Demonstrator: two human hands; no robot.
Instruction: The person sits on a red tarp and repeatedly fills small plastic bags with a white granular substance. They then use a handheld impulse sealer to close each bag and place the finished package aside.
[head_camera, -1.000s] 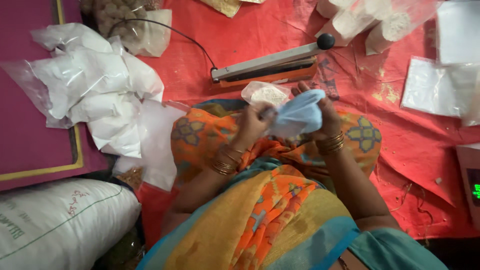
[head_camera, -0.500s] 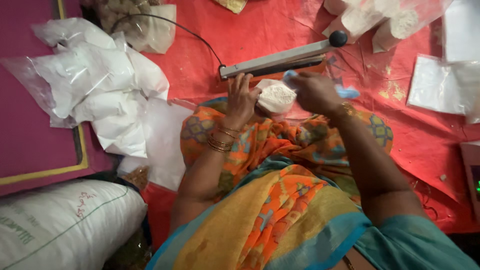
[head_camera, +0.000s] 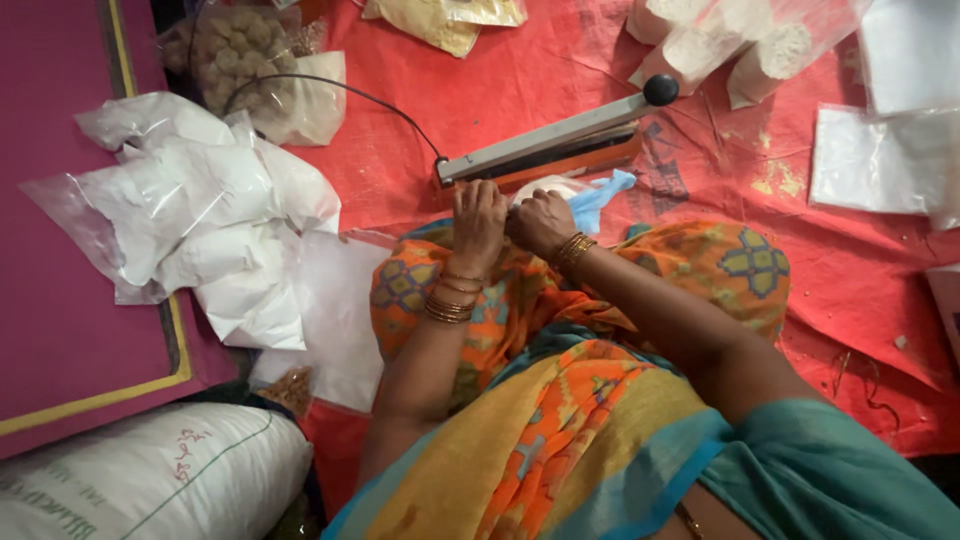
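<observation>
Pouch (head_camera: 560, 188) of white powder with a blue plastic flap, lying on the lap's front edge, pressed right against the long grey-and-orange heat sealer (head_camera: 545, 145). Pinched from both sides: left hand (head_camera: 478, 218) curled down over its left end, fingers bent closed on it; right hand (head_camera: 542, 220) gripping the middle, knuckles up, hiding most of the bag. Only the white top and the blue flap showing past the fingers. Sealer's arm down, black knob (head_camera: 660, 90) at the far end, black cord (head_camera: 340, 95) looping off behind. Left of the lap, heaped filled white bags (head_camera: 190, 220); beyond the sealer, more bags (head_camera: 740, 45) on red sheet (head_camera: 860, 290). White sack (head_camera: 140, 480) lower left.
</observation>
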